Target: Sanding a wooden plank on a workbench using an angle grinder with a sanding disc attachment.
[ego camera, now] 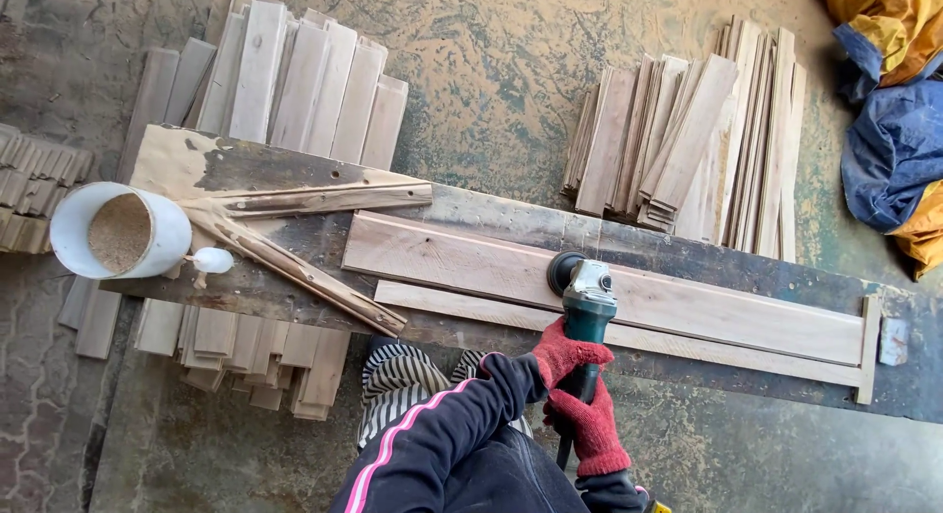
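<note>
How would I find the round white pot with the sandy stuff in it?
Look at the long dark wooden workbench across the middle. Go to its left end: the white round container sits there, beside a small white bulb-shaped object. It alone is round, among flat planks.

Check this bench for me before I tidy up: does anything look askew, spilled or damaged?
The dark wooden workbench top has its pale surface layer peeled away near the white cylindrical container. Two rough wooden strips lie crossed at an angle. Both red-gloved hands, left and right, grip the green angle grinder.
</note>
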